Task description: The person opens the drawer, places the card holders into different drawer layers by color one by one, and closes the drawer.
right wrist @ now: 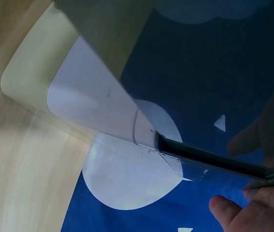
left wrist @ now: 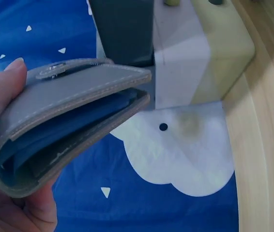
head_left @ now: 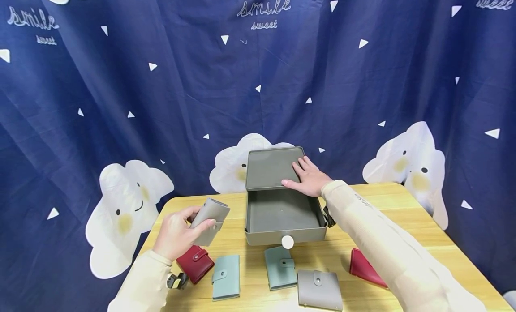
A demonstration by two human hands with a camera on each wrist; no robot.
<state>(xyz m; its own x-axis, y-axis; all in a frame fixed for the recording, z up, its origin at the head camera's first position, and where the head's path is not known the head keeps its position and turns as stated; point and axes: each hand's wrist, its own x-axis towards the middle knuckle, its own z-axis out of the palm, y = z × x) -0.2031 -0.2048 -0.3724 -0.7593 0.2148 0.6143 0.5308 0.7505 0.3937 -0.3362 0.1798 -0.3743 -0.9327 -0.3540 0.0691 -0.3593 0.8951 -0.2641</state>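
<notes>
My left hand (head_left: pixel 177 233) holds a grey snap-strap card wallet (head_left: pixel 209 227) above the table's left side, thumb on its front. In the left wrist view the wallet (left wrist: pixel 74 92) gapes, showing bluish card sleeves inside. At the centre stands a grey drawer box with a tray-like top (head_left: pixel 268 168). Its drawer (head_left: pixel 258 238) is pulled out towards me, has a round white knob (head_left: pixel 287 242), and nothing lies in it. With fingers spread, my right hand (head_left: pixel 310 177) rests on the right edge of the box top.
On the wooden table (head_left: pixel 371 204) lie a red wallet (head_left: pixel 195 263), a light blue wallet (head_left: pixel 226 276), another light blue wallet (head_left: pixel 280 268), a grey wallet (head_left: pixel 320 289) and a red wallet (head_left: pixel 364 268) partly behind my right sleeve. A blue curtain (head_left: pixel 193 92) hangs behind.
</notes>
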